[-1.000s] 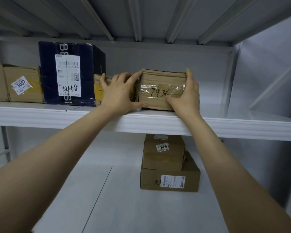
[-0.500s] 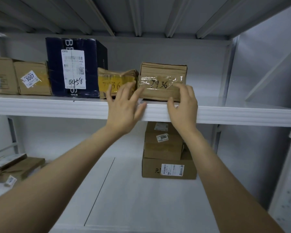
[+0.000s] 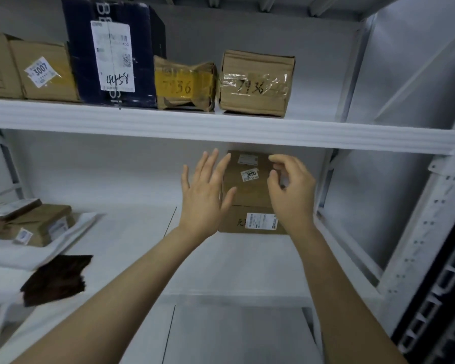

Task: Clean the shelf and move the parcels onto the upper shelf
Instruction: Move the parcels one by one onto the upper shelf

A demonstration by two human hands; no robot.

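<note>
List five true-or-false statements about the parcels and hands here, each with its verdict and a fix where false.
1. The box labelled 3090 sits on top of another cardboard box. True.
2. The left hand grips a parcel. False: its fingers are spread and hold nothing.
3. The dark blue box marked 4458 is stacked on the box labelled 3090. False: it stands on the upper shelf.
4. The yellow-taped parcel and the clear-taped box both bear 7936. True.
5. The box labelled 3007 stands right of the dark blue box. False: it stands left of it.
</note>
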